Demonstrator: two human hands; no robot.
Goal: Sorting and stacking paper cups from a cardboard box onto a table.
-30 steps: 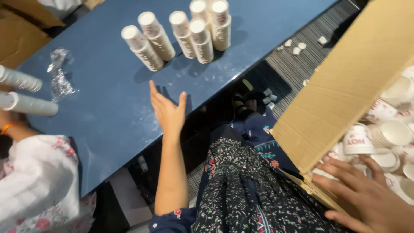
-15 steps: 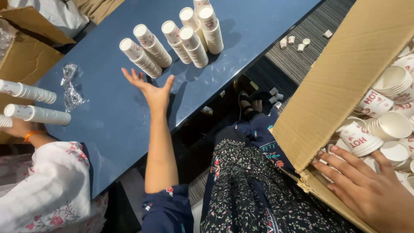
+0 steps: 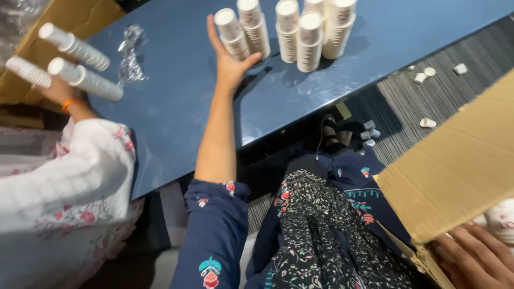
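My left hand (image 3: 229,60) reaches out over the blue table (image 3: 176,112), fingers spread, its palm against the nearest stack of white paper cups (image 3: 233,33). Several more cup stacks (image 3: 308,32) stand together just to the right of it. My right hand (image 3: 474,258) is at the lower right inside a cardboard box (image 3: 460,166), resting below the box flap with its fingers apart; what lies under it is hidden. A white cup (image 3: 503,219) shows at the box's right edge.
Another person in a white floral sleeve (image 3: 64,182) stands at the left and holds stacks of cups (image 3: 80,75) over the table's edge. Crumpled clear plastic (image 3: 129,53) lies on the table. Loose cups (image 3: 428,72) are scattered on the striped carpet.
My left hand has travelled forward across the table to the nearest cup stack. The view has tilted down and left, so the box contents have mostly left the frame.
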